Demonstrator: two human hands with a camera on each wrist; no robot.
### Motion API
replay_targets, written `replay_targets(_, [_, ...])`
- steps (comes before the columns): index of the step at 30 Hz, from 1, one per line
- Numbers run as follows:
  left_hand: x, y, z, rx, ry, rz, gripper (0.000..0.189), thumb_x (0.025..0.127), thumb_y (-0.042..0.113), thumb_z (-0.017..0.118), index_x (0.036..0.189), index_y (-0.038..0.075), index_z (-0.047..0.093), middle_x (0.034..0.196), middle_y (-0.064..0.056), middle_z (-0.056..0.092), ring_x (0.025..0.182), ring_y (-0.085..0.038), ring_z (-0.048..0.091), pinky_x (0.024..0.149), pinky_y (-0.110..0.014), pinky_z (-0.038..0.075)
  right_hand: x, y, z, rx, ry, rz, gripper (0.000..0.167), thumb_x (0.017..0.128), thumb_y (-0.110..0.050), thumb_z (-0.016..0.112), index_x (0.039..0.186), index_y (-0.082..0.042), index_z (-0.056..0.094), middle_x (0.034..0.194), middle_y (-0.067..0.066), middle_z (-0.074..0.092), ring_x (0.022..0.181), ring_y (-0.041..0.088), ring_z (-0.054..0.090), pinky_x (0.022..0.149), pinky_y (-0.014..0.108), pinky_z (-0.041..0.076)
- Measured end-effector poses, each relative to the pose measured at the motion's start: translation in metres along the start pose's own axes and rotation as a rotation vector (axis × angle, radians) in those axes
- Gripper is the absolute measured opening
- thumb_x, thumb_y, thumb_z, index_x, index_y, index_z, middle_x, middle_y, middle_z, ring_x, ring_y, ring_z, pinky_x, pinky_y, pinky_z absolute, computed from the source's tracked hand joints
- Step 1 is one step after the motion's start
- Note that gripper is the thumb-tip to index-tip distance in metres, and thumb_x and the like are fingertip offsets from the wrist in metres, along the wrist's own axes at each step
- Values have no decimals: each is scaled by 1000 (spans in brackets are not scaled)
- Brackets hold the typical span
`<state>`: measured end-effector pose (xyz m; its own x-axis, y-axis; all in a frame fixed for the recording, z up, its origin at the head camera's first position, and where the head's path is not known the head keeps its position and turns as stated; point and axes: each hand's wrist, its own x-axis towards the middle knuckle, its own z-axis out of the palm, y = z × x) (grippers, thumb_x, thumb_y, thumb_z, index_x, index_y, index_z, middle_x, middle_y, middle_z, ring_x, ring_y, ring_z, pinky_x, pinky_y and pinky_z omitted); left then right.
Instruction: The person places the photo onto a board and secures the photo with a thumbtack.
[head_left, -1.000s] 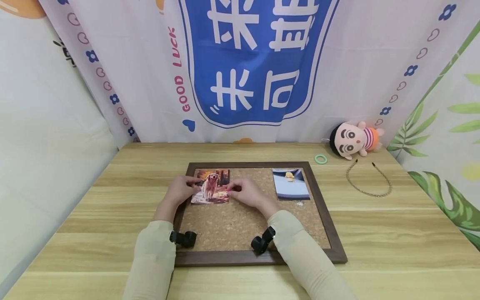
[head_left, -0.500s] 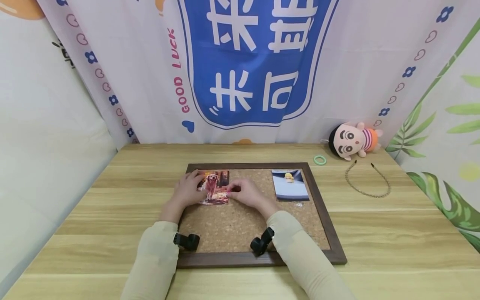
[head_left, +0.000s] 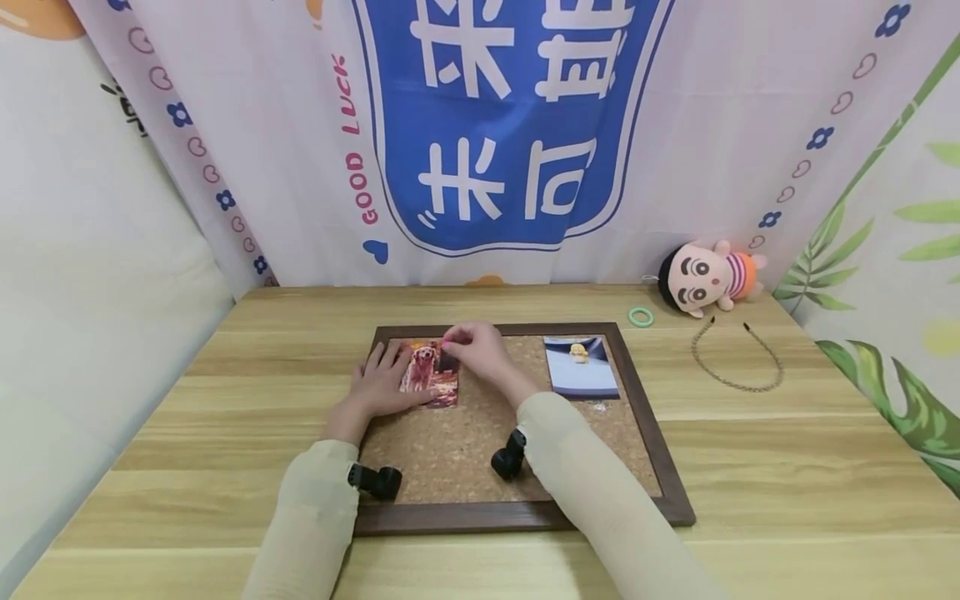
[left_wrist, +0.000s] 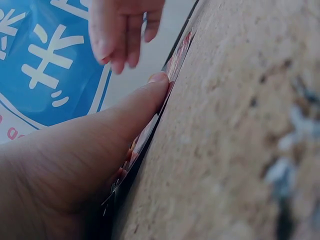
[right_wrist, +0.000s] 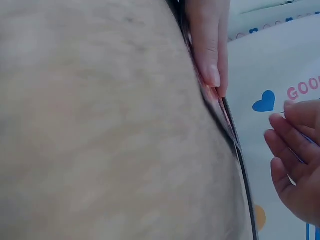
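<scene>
Left hand (head_left: 386, 385) flat on dog photo (head_left: 430, 377) at cork board (head_left: 480, 450) upper left, right hand (head_left: 474, 346) pinching pink pushpin (head_left: 447, 340) over top corner (point hidden); likely skew if photo slips.

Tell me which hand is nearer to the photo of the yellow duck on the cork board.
Right. The right hand hovers over the dog photo's top right corner, just left of the duck photo. The left hand presses the dog photo's left side, farther off.
</scene>
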<state>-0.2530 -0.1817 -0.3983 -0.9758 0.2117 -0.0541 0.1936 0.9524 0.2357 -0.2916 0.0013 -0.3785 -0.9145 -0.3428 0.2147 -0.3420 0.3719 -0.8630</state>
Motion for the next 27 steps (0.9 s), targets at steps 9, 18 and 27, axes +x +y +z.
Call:
replay_targets(9, [0, 2, -1, 24, -45, -8, 97, 71, 71, 40, 138, 6, 15, 141, -18, 4, 126, -37, -1, 91, -60, 7, 28, -2, 12, 97, 44, 97, 13, 78, -8, 63, 86, 2, 66, 75, 8, 62, 66, 19, 55, 57, 23, 44])
replay_targets(18, [-5, 5, -2, 18, -24, -5, 92, 74, 65, 44, 138, 6, 17, 141, -17, 8, 126, -36, 1, 92, -59, 7, 31, 5, 33, 117, 53, 212, 8, 79, -8, 62, 82, -2, 66, 76, 3, 61, 69, 17, 56, 58, 23, 43])
replay_targets(27, [-9, 6, -7, -29, -33, -6, 88, 75, 60, 47, 138, 7, 17, 142, -15, 7, 127, -35, -1, 93, -58, 6, 36, 6, 44, -104, 97, 210, 9, 79, -14, 62, 83, -9, 68, 83, -1, 62, 81, 14, 55, 70, 26, 42])
